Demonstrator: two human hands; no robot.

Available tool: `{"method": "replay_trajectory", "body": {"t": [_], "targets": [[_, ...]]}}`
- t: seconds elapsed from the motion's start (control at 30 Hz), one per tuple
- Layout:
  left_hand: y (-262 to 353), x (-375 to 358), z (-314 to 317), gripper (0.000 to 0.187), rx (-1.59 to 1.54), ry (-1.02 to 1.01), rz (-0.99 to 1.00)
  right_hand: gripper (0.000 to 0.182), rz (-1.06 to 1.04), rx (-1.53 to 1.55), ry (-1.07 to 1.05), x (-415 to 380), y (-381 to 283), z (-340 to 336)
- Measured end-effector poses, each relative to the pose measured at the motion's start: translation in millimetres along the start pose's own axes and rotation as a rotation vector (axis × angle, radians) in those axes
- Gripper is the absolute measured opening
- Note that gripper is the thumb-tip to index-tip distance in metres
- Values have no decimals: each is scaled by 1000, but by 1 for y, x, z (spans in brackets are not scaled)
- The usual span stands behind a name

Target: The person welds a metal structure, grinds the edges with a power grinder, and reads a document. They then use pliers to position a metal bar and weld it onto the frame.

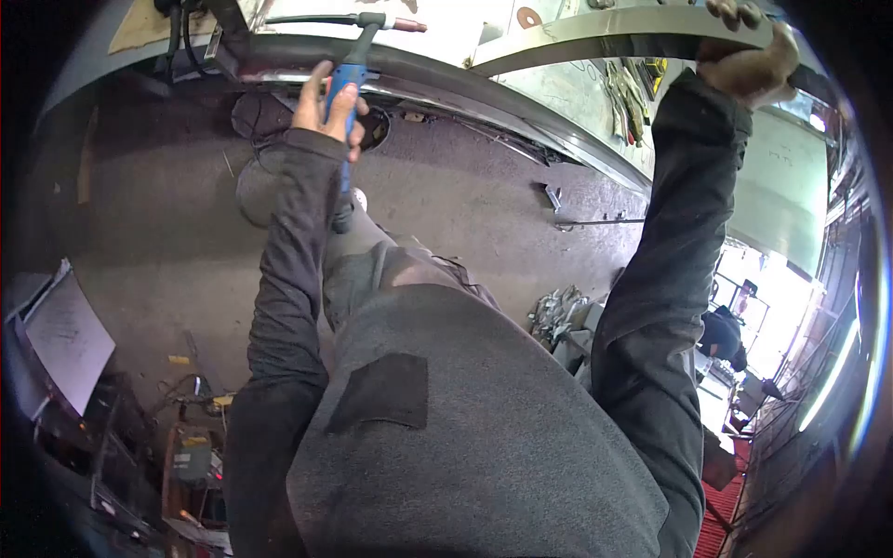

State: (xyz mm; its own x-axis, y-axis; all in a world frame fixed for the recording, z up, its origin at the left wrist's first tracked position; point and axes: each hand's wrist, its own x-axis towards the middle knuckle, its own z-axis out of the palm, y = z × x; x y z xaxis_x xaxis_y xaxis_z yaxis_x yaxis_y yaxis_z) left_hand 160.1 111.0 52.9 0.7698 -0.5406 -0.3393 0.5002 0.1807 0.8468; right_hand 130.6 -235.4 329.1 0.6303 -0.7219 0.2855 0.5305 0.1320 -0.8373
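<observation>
A blue-handled torch (pixel 346 88) rests in my left hand (pixel 326 112), with thumb and fingers round its grip. Its metal neck bends over the table's edge, and the copper-coloured tip (pixel 406 24) points right. At the upper right, my right hand (pixel 752 67) is closed round the end of a flat metal bar (pixel 595 35). That bar runs left across the pale table (pixel 577 93). Below the bar several pliers-like tools (pixel 628 100) lie together on the table.
A copper-coloured disc (pixel 528 17) lies on the table behind the bar. A metal rail (pixel 558 135) edges the table. Scrap pieces (pixel 560 314) sit on the floor near my right arm. A white panel (pixel 70 335) and a cluttered cart (pixel 193 460) stand at left. Another person (pixel 722 337) is far right.
</observation>
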Motion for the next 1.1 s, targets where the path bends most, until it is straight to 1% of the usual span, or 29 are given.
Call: {"method": "replay_trajectory", "body": {"t": [0.03, 0.1, 0.17, 0.2, 0.3, 0.37, 0.43, 0.5, 0.53, 0.63, 0.67, 0.77, 0.83, 0.9, 0.93, 1.0, 1.03, 1.1], "targets": [[-3, -6, 7, 60, -74, 14, -82, 29, -172, -372, -149, -12, 6, 12], [-15, -18, 21, 60, -175, 1, -143, 31, -217, -375, -98, -10, 7, 12], [-24, -25, 39, 57, -160, 49, -158, 33, -209, -442, -89, -17, 4, 18], [-26, -23, 45, 55, -92, 76, -168, 33, -202, -446, -97, -17, 5, 19], [-37, -22, 61, 53, -142, 113, -168, 35, -239, -456, -134, -21, 6, 23], [-46, -25, 72, 52, -197, 152, -209, 35, -241, -491, -61, -32, 9, 32], [-56, -29, 78, 51, -251, 137, -226, 36, -245, -499, -68, -34, 11, 36], [-68, -31, 82, 45, -462, 74, -287, 37, -299, -513, -23, -39, 13, 41], [-71, -33, 80, 38, -536, 16, -311, 37, -300, -514, -27, -39, 13, 41], [-83, -38, 84, 35, -644, 14, -369, 39, -302, -507, -27, -38, 13, 39], [-88, -37, 85, 36, -679, -17, -367, 38, -285, -490, -48, -34, 12, 36], [-90, -39, 91, 38, -637, -25, -322, 37, -276, -497, -75, -38, 13, 38], [-92, -38, 96, 41, -619, 5, -317, 36, -285, -520, -86, -36, 13, 35], [-88, -38, 100, 45, -537, 57, -269, 35, -201, -204, -230, -23, 12, 20], [-87, -37, 101, 45, -536, 56, -267, 35, -202, -203, -230, -25, 13, 25], [-86, -40, 102, 50, -509, 58, -268, 37, -240, -398, -67, -32, 14, 36], [-84, -42, 102, 50, -509, 56, -265, 37, -243, -396, -69, -36, 15, 38], [-78, -44, 100, 52, -476, 104, -244, 37, -305, -507, -17, -39, 15, 39]]}}
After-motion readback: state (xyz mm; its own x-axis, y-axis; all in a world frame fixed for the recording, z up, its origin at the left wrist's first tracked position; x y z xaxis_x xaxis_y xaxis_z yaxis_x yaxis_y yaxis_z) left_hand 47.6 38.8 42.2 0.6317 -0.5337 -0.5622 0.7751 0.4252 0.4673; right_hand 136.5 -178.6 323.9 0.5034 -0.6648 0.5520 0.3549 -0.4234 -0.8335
